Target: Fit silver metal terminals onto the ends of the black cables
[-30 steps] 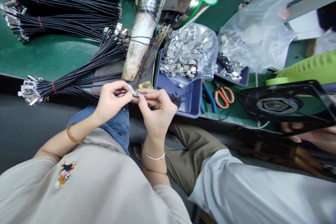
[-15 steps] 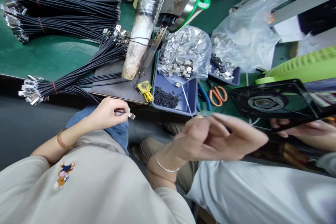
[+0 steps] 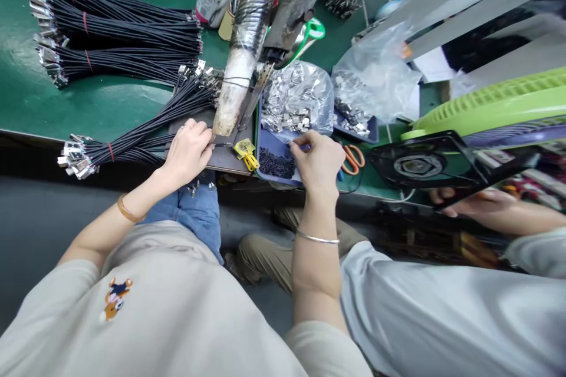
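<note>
My left hand [image 3: 189,150] is closed at the edge of the dark work board [image 3: 227,159], its fingers pressed around a thin black cable [image 3: 222,144] that mostly stays hidden. Over a blue tray [image 3: 277,178], my right hand [image 3: 321,162] pinches thumb and forefinger at a small silvery connector piece [image 3: 290,143]. Tiny black parts [image 3: 275,164] lie heaped in that tray beside the fingertips. Behind them in the tray sits a clear bag [image 3: 298,91] of metal connectors. A yellow clip-like tool [image 3: 246,154] rests between my hands.
Bundled black cables [image 3: 132,29] cover the left of the bench. A foil-wrapped duct [image 3: 241,50] and a soldering tool [image 3: 260,85] hang over the board. Rightward are orange-handled scissors [image 3: 354,159], a black fan [image 3: 420,165] and a co-worker's hand [image 3: 477,200].
My right hand has swung leftward from beside the tray to a pinch inside it. My left hand has risen from above my lap to the board's edge. The view has shifted slightly.
</note>
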Available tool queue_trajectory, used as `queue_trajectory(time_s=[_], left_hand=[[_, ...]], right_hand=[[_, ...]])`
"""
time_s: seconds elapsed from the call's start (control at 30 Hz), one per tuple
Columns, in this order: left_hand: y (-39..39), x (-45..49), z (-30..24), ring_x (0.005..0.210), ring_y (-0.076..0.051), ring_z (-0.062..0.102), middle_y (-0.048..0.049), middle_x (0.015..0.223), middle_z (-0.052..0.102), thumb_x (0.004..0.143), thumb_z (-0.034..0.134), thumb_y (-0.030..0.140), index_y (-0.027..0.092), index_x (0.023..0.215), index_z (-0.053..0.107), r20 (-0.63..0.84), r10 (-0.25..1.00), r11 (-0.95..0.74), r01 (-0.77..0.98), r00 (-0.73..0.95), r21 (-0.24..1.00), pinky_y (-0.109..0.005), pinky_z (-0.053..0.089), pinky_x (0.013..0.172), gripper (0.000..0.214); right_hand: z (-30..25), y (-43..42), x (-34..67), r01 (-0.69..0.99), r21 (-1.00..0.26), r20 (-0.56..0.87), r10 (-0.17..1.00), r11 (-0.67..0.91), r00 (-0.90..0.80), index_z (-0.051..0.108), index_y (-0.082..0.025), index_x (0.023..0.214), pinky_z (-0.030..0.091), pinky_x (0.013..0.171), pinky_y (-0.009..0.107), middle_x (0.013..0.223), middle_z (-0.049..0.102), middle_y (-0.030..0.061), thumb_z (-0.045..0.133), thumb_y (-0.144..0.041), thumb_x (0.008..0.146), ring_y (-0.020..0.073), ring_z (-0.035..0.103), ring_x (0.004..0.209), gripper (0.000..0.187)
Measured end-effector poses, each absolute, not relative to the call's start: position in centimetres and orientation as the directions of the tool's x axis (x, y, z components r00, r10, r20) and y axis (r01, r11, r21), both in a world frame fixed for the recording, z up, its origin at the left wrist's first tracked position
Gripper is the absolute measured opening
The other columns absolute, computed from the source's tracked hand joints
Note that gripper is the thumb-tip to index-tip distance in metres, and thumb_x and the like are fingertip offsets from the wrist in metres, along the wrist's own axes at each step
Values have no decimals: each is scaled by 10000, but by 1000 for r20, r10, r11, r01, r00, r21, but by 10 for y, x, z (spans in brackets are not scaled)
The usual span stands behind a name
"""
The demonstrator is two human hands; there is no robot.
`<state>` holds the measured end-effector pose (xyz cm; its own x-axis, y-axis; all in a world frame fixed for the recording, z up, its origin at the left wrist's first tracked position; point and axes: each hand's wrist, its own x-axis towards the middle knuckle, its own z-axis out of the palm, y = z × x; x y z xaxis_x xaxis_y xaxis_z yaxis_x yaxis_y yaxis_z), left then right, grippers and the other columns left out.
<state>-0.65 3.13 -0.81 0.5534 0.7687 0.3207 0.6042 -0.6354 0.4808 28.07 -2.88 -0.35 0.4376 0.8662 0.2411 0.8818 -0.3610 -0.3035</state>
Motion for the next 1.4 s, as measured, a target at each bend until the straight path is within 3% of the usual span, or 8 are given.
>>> queue_trajectory(time_s=[0.13, 0.23, 0.3, 0.47, 0.6, 0.93, 1.2, 1.4], left_hand=[[22, -20, 11, 597, -138, 509, 11, 614, 583, 818, 636, 169, 145, 778, 687, 203, 724, -539, 358, 659, 762, -261, 398, 624, 69], [14, -30, 31, 548, -87, 491, 23, 594, 611, 804, 650, 178, 140, 772, 741, 110, 441, -365, 66, 891, 929, -208, 384, 574, 104], [10, -30, 38, 544, -76, 489, 12, 598, 626, 781, 623, 138, 127, 745, 744, 88, 360, -235, -1, 929, 972, -190, 384, 551, 127], [5, -13, 28, 497, -67, 482, 19, 574, 590, 739, 683, 236, 123, 775, 697, -28, 724, 127, -93, 689, 987, -178, 387, 488, 119], [3, -5, 19, 479, -45, 461, 49, 542, 549, 660, 731, 205, 144, 688, 625, -88, 848, 192, -147, 523, 970, -150, 378, 467, 125], [2, -8, 20, 541, -101, 605, -40, 623, 690, 703, 820, 314, 117, 682, 717, -77, 829, 133, -62, 554, 989, -195, 502, 538, 223], [4, -11, 18, 527, -92, 576, -32, 591, 665, 754, 790, 322, 117, 670, 706, -62, 793, 112, -46, 606, 993, -188, 470, 518, 236], [5, -12, 19, 525, -92, 580, -32, 583, 663, 746, 756, 263, 112, 676, 709, -108, 750, 163, -23, 652, 986, -184, 464, 529, 174]], right_hand=[[3, -34, 266, 881, -408, 309, 871, -241, 381, 434, -253, 626, 493, 720, 361, 691, 570, 4, 620, -191, 705, 191, 554, 673, 211], [17, -47, 246, 817, -556, 442, 780, -150, 444, 471, -251, 657, 502, 619, 319, 710, 572, 8, 615, -237, 740, 191, 596, 700, 167], [29, -60, 226, 744, -664, 463, 742, -72, 486, 513, -235, 694, 511, 563, 286, 816, 628, 22, 646, -287, 777, 160, 634, 677, 165], [40, -88, 170, 469, -877, 336, 829, 102, 447, 527, -221, 701, 545, 524, 241, 796, 679, -14, 708, -276, 822, 101, 637, 532, 224], [20, -87, 143, 494, -853, 418, 790, 170, 449, 640, -214, 767, 612, 668, 299, 874, 718, 27, 712, -297, 860, 156, 723, 742, 144], [-2, -75, 128, 310, -941, 261, 868, 133, 422, 722, -218, 850, 620, 683, 308, 954, 754, 68, 671, -333, 867, 180, 730, 842, 127], [-8, -74, 131, 268, -954, 245, 872, 137, 424, 713, -216, 824, 616, 682, 302, 942, 763, 64, 684, -324, 855, 179, 735, 840, 117], [-4, -80, 130, 491, -839, 450, 809, 237, 379, 739, -243, 866, 628, 771, 333, 962, 775, 46, 686, -223, 881, 180, 744, 886, 58]])
